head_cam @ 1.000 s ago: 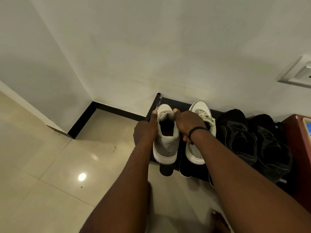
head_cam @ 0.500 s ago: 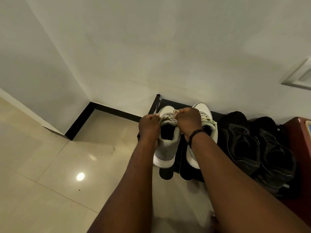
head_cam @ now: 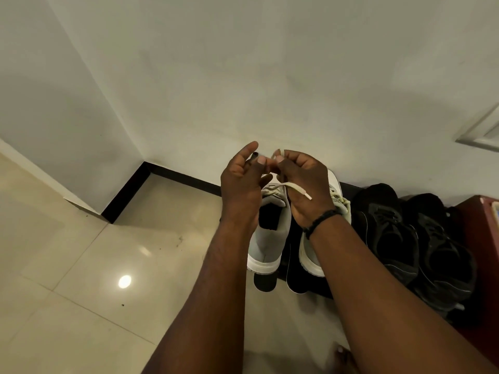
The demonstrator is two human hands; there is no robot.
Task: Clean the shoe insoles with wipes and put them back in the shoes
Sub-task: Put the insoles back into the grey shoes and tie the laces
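Observation:
A grey and white sneaker (head_cam: 270, 238) stands on a black mat (head_cam: 348, 186) by the wall, its opening facing me. Both hands are raised over its tongue. My left hand (head_cam: 241, 182) and my right hand (head_cam: 306, 182) meet at the fingertips and pinch the cream shoelace (head_cam: 295, 189), whose loose end hangs across my right palm. The second grey sneaker (head_cam: 310, 261) sits just right of the first, mostly hidden by my right forearm. Two dark insoles (head_cam: 266, 284) (head_cam: 295, 282) lie flat on the floor, poking out from under the sneakers' heels.
Two black shoes (head_cam: 391, 233) (head_cam: 442, 255) sit right of the sneakers, against a red-brown cabinet (head_cam: 480, 233). The white wall with black skirting (head_cam: 186, 179) is behind. Glossy beige tile floor (head_cam: 108, 265) spreads to the left. A bare foot (head_cam: 344, 357) shows at the bottom edge.
Both hands have left the sneaker's collar and risen above it, pulling the lace up and loose. The lace end now hangs free over my right palm.

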